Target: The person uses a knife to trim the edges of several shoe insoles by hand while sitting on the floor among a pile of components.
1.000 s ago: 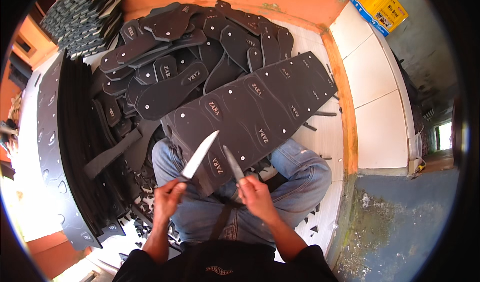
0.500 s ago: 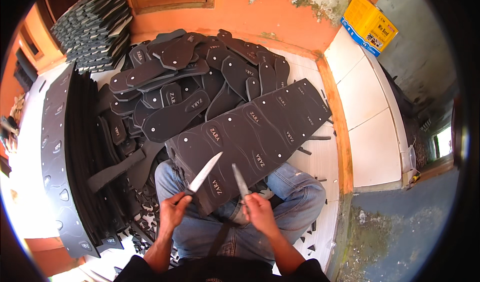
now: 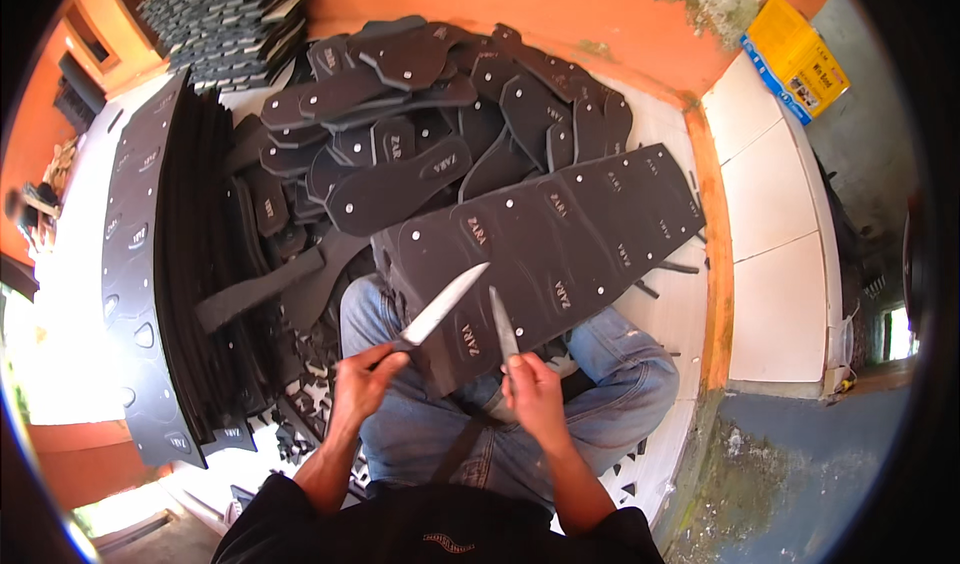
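My left hand (image 3: 367, 382) is closed on a knife (image 3: 448, 304), its broad, shiny blade slanting up and to the right. In my right hand (image 3: 534, 389) is a narrow, dull grey blade (image 3: 504, 326), pointing up and slightly left. The two blades are apart, close above a stack of black foam sheets (image 3: 590, 254) that lies tilted across my legs. Sole shapes and white dots mark its top sheet. Both handles are mostly covered by my fingers.
Beyond the sheets lies a heap of cut black soles (image 3: 395, 189). More foam sheets (image 3: 140, 264) stand upright at the left, with scraps (image 3: 300, 404) beside my leg. Cut pieces (image 3: 235, 24) are stacked at the far left. A yellow tin (image 3: 795, 59) sits on a tiled ledge (image 3: 775, 294) at right.
The whole view has shifted, so the surroundings appear farther right and higher. Both hands keep their grips, and the blades stay at about the same place over the sheets.
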Demonstrator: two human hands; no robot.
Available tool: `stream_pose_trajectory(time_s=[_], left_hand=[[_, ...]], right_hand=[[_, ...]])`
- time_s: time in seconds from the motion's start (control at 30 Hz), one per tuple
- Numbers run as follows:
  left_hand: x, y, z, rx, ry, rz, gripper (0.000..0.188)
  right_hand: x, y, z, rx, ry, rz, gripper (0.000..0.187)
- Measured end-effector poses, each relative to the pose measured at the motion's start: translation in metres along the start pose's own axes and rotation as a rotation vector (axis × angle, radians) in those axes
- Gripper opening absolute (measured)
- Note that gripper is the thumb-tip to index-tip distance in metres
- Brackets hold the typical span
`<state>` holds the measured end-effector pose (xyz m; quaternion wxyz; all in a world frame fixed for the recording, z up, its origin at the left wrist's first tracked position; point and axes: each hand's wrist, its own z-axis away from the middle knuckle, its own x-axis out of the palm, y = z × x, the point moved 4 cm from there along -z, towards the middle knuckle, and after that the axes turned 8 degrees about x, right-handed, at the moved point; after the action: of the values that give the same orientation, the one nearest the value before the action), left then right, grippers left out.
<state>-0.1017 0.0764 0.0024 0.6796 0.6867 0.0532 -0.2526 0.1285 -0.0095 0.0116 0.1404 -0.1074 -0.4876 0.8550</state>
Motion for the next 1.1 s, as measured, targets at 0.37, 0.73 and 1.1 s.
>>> stream_pose_trajectory(time_s=[0.37,0.73,1.1], left_hand=[[0.004,0.018,0.02,0.05,0.14,0.133,0.029],[-0.086,-0.163,0.092,-0.195,0.605,-0.526,0.041],[0.07,-0.016,0.018,-0.549,0.077,0.929,0.03]], right_hand=[[0.026,-0.014,0.006,0.158,-0.192,-0.109,0.025],[-0.045,0.048,0.004,0.207,0.03,-0.457,0.027],[-0.034,0.06,0.025,0.011,0.143,-0.151,0.035]])
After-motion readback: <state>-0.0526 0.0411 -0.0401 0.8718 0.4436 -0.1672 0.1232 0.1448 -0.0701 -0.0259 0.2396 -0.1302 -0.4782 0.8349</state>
